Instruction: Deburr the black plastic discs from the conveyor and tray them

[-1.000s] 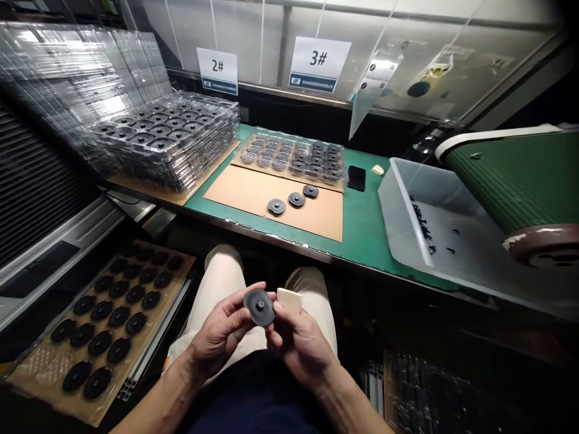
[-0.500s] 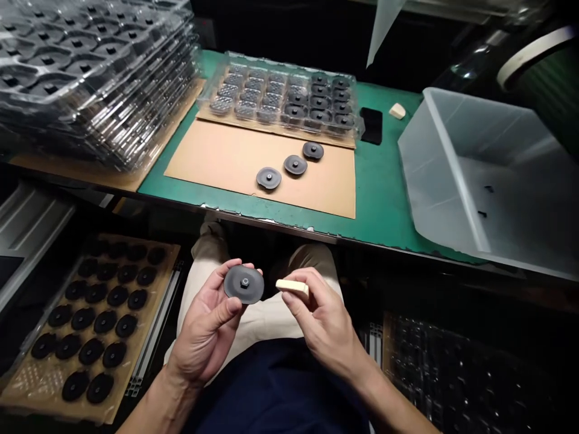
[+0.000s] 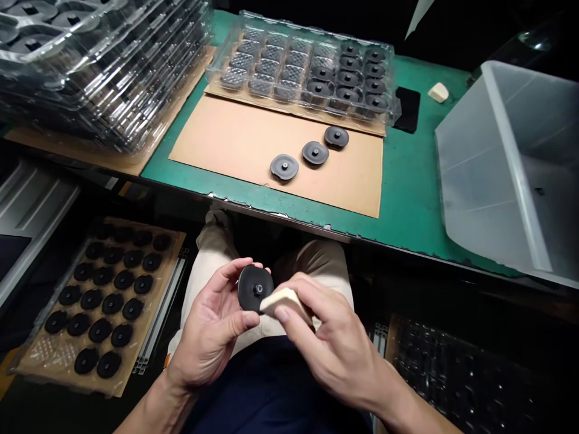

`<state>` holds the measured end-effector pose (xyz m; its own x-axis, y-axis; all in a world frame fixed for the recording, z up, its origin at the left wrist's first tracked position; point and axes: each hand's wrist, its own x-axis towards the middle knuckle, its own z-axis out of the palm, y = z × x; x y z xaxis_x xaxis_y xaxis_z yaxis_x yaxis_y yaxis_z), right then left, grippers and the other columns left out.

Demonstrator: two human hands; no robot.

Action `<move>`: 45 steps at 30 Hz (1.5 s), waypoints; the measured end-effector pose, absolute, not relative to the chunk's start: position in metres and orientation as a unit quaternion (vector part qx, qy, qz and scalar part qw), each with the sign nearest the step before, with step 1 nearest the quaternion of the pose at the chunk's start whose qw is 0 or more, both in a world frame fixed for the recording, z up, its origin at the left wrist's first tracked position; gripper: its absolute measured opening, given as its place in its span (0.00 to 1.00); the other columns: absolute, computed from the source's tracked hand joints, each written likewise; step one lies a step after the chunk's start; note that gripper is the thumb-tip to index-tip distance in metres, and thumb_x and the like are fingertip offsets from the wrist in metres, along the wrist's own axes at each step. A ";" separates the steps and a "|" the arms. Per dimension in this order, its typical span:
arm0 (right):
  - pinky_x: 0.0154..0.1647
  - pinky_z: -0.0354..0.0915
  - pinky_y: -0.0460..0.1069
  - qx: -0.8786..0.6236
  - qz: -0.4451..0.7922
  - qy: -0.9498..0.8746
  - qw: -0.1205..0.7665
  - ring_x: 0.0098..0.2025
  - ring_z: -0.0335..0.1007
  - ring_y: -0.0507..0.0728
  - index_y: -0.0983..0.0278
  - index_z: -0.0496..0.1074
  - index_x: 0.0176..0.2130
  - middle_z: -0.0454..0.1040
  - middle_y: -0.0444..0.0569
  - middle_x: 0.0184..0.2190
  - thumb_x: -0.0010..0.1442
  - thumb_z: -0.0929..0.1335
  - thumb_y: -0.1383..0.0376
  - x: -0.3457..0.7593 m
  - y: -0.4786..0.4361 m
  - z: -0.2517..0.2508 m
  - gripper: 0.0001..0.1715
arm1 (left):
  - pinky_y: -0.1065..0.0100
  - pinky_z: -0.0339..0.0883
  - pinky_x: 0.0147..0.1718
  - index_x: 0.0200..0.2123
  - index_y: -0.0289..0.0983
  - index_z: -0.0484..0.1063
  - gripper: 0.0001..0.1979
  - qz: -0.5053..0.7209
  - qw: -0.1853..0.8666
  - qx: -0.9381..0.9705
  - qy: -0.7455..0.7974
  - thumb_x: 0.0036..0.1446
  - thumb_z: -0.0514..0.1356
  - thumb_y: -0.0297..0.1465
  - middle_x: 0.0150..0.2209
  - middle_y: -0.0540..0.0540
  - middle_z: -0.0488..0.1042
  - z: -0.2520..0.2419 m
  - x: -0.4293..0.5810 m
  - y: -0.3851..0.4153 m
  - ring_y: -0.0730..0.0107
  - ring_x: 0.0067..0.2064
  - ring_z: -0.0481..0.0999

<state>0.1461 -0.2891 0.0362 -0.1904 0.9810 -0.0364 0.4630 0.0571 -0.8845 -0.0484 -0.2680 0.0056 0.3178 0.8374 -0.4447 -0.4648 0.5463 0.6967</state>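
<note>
My left hand (image 3: 217,328) grips a black rounded disc (image 3: 250,283) by its rim, its small central stud facing up and toward me. Between the thumb and fingers of my right hand (image 3: 332,328) is a cream-coloured block (image 3: 287,299), perhaps an eraser or sponge. The block's tip overlaps the disc's lower right edge; whether it presses on the disc I cannot tell. Beyond my hands, three similar discs lie in a slanting row on a cardboard sheet (image 3: 226,138): a near one (image 3: 284,167), a middle one (image 3: 315,153) and a far one (image 3: 336,137).
Behind the cardboard stands a clear compartment tray (image 3: 298,90), its right part holding discs. Stacked trays (image 3: 136,78) fill the left. A translucent bin (image 3: 488,181), a black flat slab (image 3: 407,108) and another cream block (image 3: 438,92) are at right. A disc-filled tray (image 3: 58,380) sits lower left.
My right hand has brought the cream block left, up to the disc. The disc has been tilted more upright in my left hand. The whole view has shifted slightly.
</note>
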 end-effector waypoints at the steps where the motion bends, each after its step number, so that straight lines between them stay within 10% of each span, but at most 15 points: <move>1: 0.35 0.62 0.50 -0.552 0.414 -0.652 0.315 0.33 0.66 0.54 0.62 0.74 0.43 0.70 0.47 0.34 0.76 0.63 0.66 0.147 -0.289 0.037 0.10 | 0.68 0.69 0.59 0.58 0.46 0.75 0.31 0.417 0.780 0.225 0.408 0.50 0.75 0.25 0.58 0.45 0.76 0.006 -0.048 -0.268 0.58 0.61 0.74; 13: 0.41 0.66 0.51 -0.551 0.304 -0.698 0.342 0.42 0.69 0.57 0.61 0.73 0.55 0.71 0.52 0.45 0.75 0.63 0.69 0.156 -0.282 0.032 0.14 | 0.75 0.69 0.53 0.61 0.45 0.76 0.30 0.358 0.828 0.177 0.394 0.54 0.74 0.32 0.56 0.43 0.80 0.002 -0.048 -0.269 0.65 0.55 0.77; 18: 0.34 0.59 0.50 -0.558 0.381 -0.681 0.283 0.30 0.62 0.54 0.62 0.72 0.39 0.66 0.44 0.30 0.73 0.64 0.67 0.149 -0.289 0.038 0.10 | 0.69 0.71 0.56 0.61 0.46 0.76 0.25 0.379 0.823 0.120 0.405 0.60 0.69 0.36 0.56 0.44 0.80 0.001 -0.049 -0.274 0.62 0.56 0.78; 40: 0.38 0.61 0.52 -0.568 0.295 -0.725 0.254 0.37 0.67 0.57 0.62 0.73 0.49 0.70 0.50 0.37 0.74 0.62 0.68 0.141 -0.300 0.039 0.11 | 0.63 0.76 0.40 0.55 0.37 0.81 0.20 0.287 0.864 0.146 0.388 0.66 0.62 0.41 0.48 0.38 0.82 -0.002 -0.059 -0.272 0.62 0.40 0.78; 45: 0.35 0.59 0.52 -0.587 0.296 -0.704 0.270 0.32 0.63 0.56 0.63 0.72 0.45 0.68 0.48 0.33 0.74 0.63 0.67 0.135 -0.301 0.037 0.09 | 0.67 0.73 0.47 0.55 0.40 0.81 0.20 0.339 0.834 0.133 0.415 0.64 0.64 0.41 0.51 0.41 0.82 -0.002 -0.060 -0.272 0.61 0.49 0.78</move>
